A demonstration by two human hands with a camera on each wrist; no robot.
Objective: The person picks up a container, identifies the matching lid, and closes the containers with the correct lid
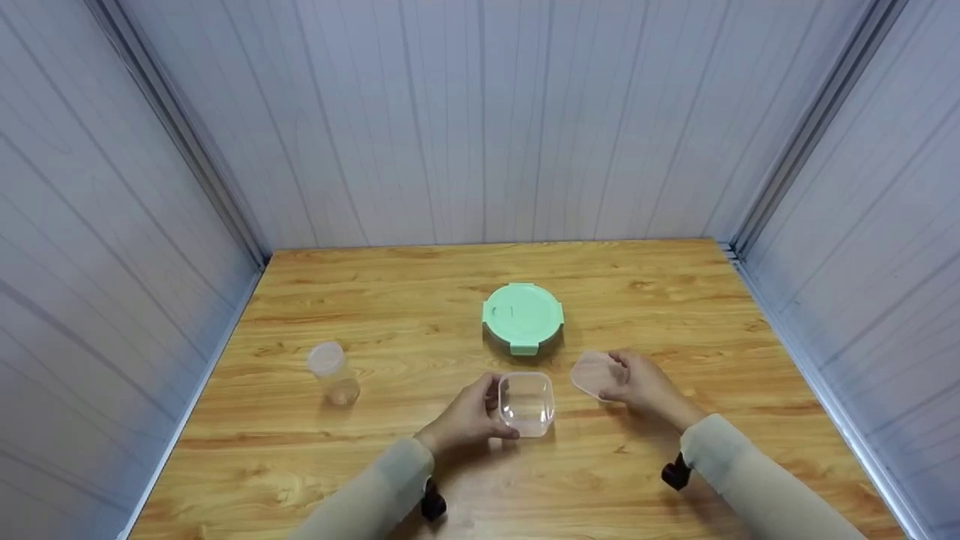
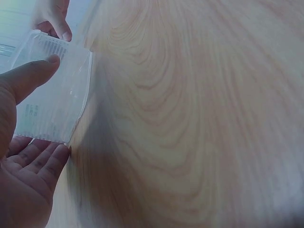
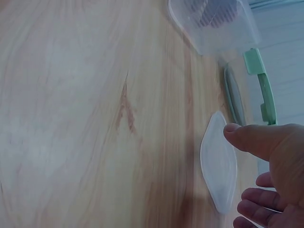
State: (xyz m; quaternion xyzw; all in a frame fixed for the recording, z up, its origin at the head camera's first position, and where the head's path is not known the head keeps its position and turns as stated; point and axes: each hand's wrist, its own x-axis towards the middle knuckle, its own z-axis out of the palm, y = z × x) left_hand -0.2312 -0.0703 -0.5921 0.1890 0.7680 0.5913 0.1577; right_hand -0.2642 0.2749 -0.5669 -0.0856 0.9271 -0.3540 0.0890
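A clear square container (image 1: 526, 405) stands upright on the wooden table, its top uncovered. My left hand (image 1: 472, 412) grips it from the left, the thumb (image 2: 35, 76) on one side wall and the fingers at the opposite side. To its right, a translucent, rounded-square lid (image 1: 596, 375) lies flat on the table. Over the lid's right edge is my right hand (image 1: 641, 382), thumb and fingers spread apart. In the right wrist view, the thumb (image 3: 247, 137) overlaps the lid (image 3: 218, 164), while the other fingers show off to its side.
Behind the container sits a round box with a mint-green clip lid (image 1: 523, 315). A clear cylindrical jar with a whitish cap (image 1: 328, 360) stands at the left. Pale panel walls (image 1: 480, 127) enclose the table (image 1: 375, 292) at the back and both sides.
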